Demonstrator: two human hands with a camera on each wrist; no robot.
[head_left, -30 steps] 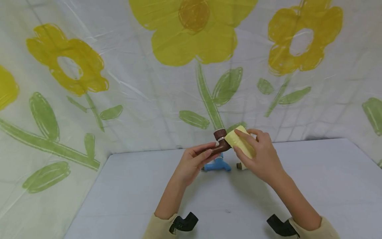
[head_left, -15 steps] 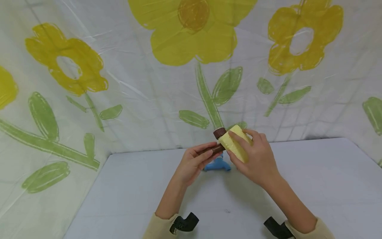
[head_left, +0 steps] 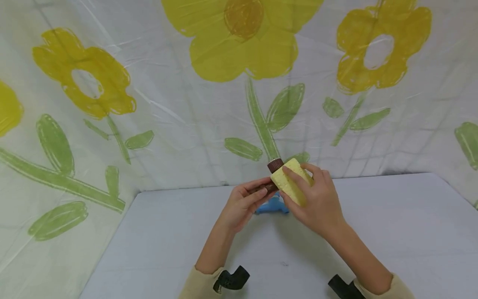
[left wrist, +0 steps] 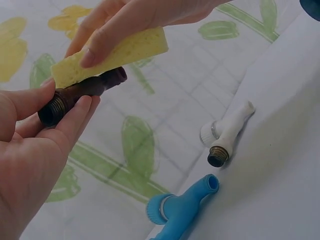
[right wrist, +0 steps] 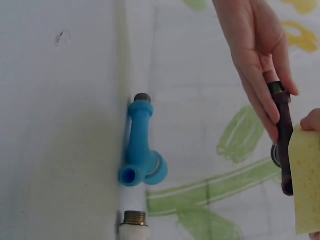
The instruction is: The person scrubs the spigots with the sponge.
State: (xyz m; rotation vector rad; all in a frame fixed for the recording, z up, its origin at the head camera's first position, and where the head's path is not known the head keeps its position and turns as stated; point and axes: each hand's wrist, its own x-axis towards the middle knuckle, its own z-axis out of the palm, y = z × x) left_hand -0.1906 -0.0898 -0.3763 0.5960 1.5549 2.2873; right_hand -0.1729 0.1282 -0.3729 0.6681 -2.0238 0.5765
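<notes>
My left hand [head_left: 239,205] holds a brown tap [left wrist: 82,91] by its threaded end, thumb on one side and fingers on the other. The tap's ribbed knob shows above the hands in the head view. A pale yellow sponge [head_left: 283,182] is gripped in my right hand [head_left: 319,203] and lies against the tap's body, covering part of it. Both hands are raised over the table. In the left wrist view the sponge lies along the top of the tap, with the spout end sticking out below it.
A blue tap [right wrist: 140,145] lies on the white table [head_left: 157,241] behind the hands. Next to it is a white tap [left wrist: 231,132] with a brass threaded end, hidden in the head view. A flower-printed sheet [head_left: 179,137] hangs behind the table.
My right hand has moved left and slightly down with the sponge, from the spout end along the tap's body. The left hand has stayed in place. The white tap has become hidden in the head view.
</notes>
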